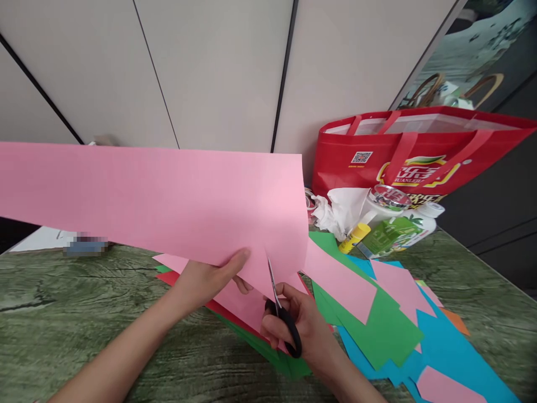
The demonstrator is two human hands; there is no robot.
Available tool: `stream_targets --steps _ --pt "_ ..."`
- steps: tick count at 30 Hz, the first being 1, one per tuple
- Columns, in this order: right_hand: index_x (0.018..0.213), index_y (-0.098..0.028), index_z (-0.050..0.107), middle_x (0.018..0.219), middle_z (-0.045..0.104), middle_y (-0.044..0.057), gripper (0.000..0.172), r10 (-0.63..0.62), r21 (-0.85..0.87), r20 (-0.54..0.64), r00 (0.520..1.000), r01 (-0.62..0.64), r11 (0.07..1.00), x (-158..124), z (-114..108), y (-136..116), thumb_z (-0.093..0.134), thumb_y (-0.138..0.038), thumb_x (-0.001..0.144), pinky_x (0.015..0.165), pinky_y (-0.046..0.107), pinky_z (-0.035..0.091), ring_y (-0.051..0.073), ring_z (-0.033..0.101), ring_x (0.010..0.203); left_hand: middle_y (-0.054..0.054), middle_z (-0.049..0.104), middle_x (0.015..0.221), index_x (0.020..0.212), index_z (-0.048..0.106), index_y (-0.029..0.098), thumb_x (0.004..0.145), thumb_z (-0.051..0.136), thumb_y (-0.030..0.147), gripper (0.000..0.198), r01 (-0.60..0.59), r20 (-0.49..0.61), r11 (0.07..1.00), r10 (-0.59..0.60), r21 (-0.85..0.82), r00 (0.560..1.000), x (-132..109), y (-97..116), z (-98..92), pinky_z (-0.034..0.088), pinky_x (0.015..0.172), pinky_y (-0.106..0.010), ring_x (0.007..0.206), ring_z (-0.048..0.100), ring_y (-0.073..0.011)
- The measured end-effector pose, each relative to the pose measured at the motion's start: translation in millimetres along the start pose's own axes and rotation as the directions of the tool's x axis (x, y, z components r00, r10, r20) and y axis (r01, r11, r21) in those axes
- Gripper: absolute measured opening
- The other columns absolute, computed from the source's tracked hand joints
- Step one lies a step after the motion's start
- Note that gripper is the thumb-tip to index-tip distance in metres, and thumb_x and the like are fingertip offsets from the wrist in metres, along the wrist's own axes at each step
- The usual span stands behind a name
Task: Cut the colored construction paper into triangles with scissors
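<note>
A large pink sheet (168, 196) stretches from the left edge to the middle of the view, raised above the table. My left hand (213, 280) pinches its lower edge, thumb on top and fingers beneath. In my right hand (293, 322) are black-handled scissors (289, 330), their blades pointing up and away at the sheet's lower edge, near its right end. The lower blade is hidden behind the paper. Under both hands lie pink, red and green sheets (247, 305), partly covered by the raised sheet and my hands.
Green paper (377, 330), blue paper (453, 347) and pink pieces (344, 280) overlap on the right. Behind them are a yellow glue stick (354, 238), crumpled tissue (342, 210), a white bottle (425, 215) and a red bag (377, 151). A pale panelled wall (222, 73) stands behind the table (62, 319).
</note>
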State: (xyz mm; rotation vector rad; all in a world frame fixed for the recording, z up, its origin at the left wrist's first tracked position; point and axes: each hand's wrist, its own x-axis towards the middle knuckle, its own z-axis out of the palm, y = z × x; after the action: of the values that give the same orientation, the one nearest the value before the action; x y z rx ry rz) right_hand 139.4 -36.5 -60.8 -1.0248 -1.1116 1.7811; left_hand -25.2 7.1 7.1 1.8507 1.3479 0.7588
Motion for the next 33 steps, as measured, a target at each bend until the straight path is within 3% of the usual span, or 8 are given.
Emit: stream_targets --steps 4,10,18,23,26,30,33 --pt "0.079 -0.019 0.044 0.05 0.056 -0.007 0.035 -0.028 -0.022 -0.004 1.0 0.028 0.999 1 0 1 0.071 -0.031 0.062 0.036 0.016 0.033 0.006 0.046 0.036 0.001 0.067 0.046 0.051 0.063 0.019 0.082 0.045 0.034 0.039 -0.002 0.035 0.999 0.004 -0.038 0.999 1 -4 -1.9 0.041 0.083 -0.03 0.064 0.064 -0.0188" --pt "0.093 -0.019 0.045 0.054 0.058 -0.005 0.044 -0.079 -0.003 0.018 0.997 0.079 0.997 1 -3 -1 0.072 -0.032 0.062 0.041 0.019 0.038 0.008 0.049 0.041 0.002 0.066 0.044 0.068 0.065 0.018 0.079 0.051 0.034 0.024 0.074 0.097 0.975 -0.055 -0.21 0.994 0 -5 1.3 0.047 0.069 -0.03 0.057 0.065 -0.0195" --pt "0.106 -0.017 0.043 0.06 0.057 -0.003 0.052 -0.122 0.005 0.079 0.989 0.122 0.993 -2 1 -8 0.07 -0.032 0.066 0.047 0.021 0.037 0.009 0.049 0.049 0.001 0.068 0.048 0.063 0.063 0.018 0.079 0.051 0.033 0.025 0.026 0.027 0.976 -0.02 -0.218 0.999 1 -8 3.1 0.047 0.073 -0.03 0.06 0.065 -0.0191" --pt "0.114 -0.02 0.039 0.06 0.057 -0.004 0.058 -0.134 -0.014 0.063 0.989 0.135 0.991 -2 0 -8 0.071 -0.028 0.066 0.05 0.022 0.04 0.01 0.051 0.048 0.001 0.067 0.046 0.061 0.063 0.018 0.079 0.052 0.031 0.024 0.033 0.077 0.968 -0.014 -0.25 0.997 0 -5 3.7 0.048 0.071 -0.03 0.062 0.064 -0.0198" --pt "0.111 -0.02 0.042 0.066 0.062 -0.001 0.058 -0.163 -0.023 0.036 0.986 0.164 0.986 -1 -1 -8 0.073 -0.027 0.063 0.053 0.023 0.043 0.013 0.057 0.056 0.001 0.067 0.047 0.06 0.062 0.019 0.077 0.054 0.031 0.023 0.037 0.093 0.964 -0.013 -0.264 0.996 -1 -5 7.0 0.048 0.069 -0.03 0.061 0.064 -0.0199" --pt "0.094 -0.018 0.054 0.073 0.066 0.003 0.04 -0.242 -0.045 0.003 0.97 0.242 0.969 1 0 -8 0.074 -0.031 0.061 0.061 0.027 0.047 0.019 0.062 0.072 0.0 0.067 0.05 0.065 0.063 0.02 0.079 0.05 0.031 0.023 0.037 0.157 0.961 0.007 -0.272 0.988 -3 -7 12.9 0.048 0.071 -0.03 0.065 0.064 -0.02" --pt "0.088 -0.019 0.057 0.076 0.067 0.004 0.035 -0.267 -0.052 -0.016 0.964 0.266 0.963 2 1 -8 0.075 -0.03 0.06 0.066 0.029 0.048 0.022 0.062 0.078 0.0 0.069 0.059 0.067 0.062 0.019 0.075 0.055 0.031 0.016 0.047 0.053 0.977 -0.037 -0.206 0.998 -3 -7 15.8 0.047 0.074 -0.031 0.077 0.062 -0.0213"
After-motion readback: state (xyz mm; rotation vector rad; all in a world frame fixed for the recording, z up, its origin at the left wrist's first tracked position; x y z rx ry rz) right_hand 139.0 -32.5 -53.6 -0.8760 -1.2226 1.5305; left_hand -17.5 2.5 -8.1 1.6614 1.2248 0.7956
